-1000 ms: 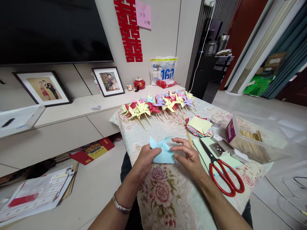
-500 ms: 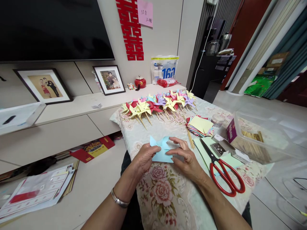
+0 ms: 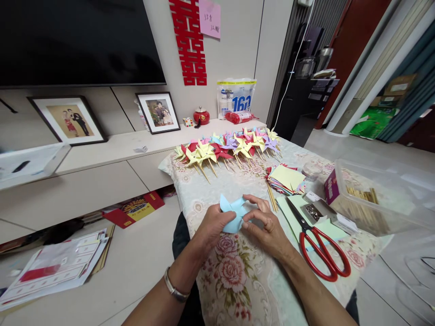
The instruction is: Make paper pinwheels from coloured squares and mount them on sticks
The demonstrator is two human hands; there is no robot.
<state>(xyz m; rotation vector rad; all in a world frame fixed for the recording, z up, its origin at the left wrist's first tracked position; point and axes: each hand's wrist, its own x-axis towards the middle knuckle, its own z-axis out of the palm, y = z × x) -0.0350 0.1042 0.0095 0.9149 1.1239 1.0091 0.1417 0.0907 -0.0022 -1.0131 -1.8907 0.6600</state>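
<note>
A light blue paper pinwheel (image 3: pixel 234 222), with its corners bent inward, is held between both hands above the flowered tablecloth (image 3: pixel 234 271). My left hand (image 3: pixel 213 226) grips its left side, the thumb pressing on the folded middle. At the right edge, my right hand (image 3: pixel 265 224) pinches a corner of the paper between thumb and fingers. Whether a pin sits in the centre cannot be made out. Behind the hands, several finished pinwheels (image 3: pixel 222 151) on sticks lie in yellow, red, purple and blue.
To my right lie red-handled scissors (image 3: pixel 324 253) on green paper (image 3: pixel 288 213), with a small box of metal fasteners (image 3: pixel 314 211) beside them. Farther back are a stack of coloured paper (image 3: pixel 287 178), loose sticks (image 3: pixel 272 198), a round clear container (image 3: pixel 311 170) and a clear bin (image 3: pixel 384 210) holding sticks.
The blue paper's lower part has been curled inward, so its flat bottom edge now looks rounded. My right hand has closed onto its right corner. The view has shifted slightly.
</note>
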